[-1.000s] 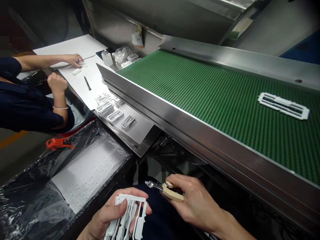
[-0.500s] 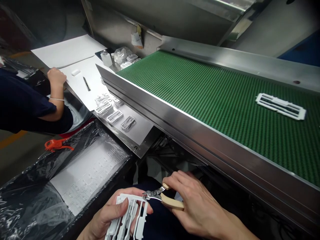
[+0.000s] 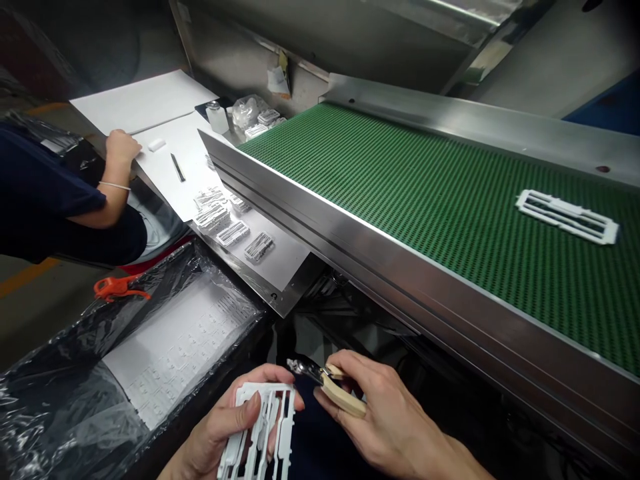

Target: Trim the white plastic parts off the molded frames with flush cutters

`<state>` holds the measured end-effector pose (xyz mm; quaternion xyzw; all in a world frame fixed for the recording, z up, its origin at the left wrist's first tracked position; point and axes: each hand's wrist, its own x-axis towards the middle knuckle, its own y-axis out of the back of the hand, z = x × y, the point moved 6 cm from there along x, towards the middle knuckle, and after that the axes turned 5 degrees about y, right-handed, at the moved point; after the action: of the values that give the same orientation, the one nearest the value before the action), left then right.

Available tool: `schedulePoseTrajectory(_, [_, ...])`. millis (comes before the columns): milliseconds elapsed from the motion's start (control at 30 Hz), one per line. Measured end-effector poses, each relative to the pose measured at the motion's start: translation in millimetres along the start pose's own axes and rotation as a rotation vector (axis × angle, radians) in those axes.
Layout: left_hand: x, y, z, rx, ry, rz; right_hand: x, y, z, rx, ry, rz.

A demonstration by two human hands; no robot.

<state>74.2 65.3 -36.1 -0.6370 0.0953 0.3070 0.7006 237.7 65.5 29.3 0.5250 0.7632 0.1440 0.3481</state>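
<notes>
White slotted plastic [image 3: 286,435] – one piece or several cannot be told – is pinned under the thumb of the left-hand grip [image 3: 227,423]. Cream-handled cutters [image 3: 344,397] are held in the right-hand grip [image 3: 393,413], their tip kept just beside the left fingers, clear of the plastic. A similar frame [image 3: 565,219] is borne by the green belt [image 3: 410,180]; more frames [image 3: 211,217] are grouped on the worktop [image 3: 280,307], near whose edge a co-worker's hand [image 3: 123,143] is seen.

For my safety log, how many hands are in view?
3: the left hand holding slotted white plastic, the right hand around nippers, and a co-worker's hand by the white worktop. Their other hand isn't visible.
</notes>
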Motion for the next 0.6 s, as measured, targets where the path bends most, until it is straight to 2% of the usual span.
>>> schedulePoseTrajectory(167, [3, 0.0, 3, -0.083, -0.093, 0.096, 2, -32, -7, 0.363, -0.177, -0.021])
schedulePoseTrajectory(300, [5, 0.6, 3, -0.120, -0.136, 0.195, 8, -56, -11, 0.513, -0.233, 0.001])
schedulePoseTrajectory(400, [6, 0.6, 3, -0.124, -0.162, 0.252, 13, -63, -13, 0.532, -0.231, 0.002])
schedulePoseTrajectory(600, [5, 0.0, 3, -0.102, -0.182, 0.411, 16, -59, -13, 0.545, -0.179, 0.013])
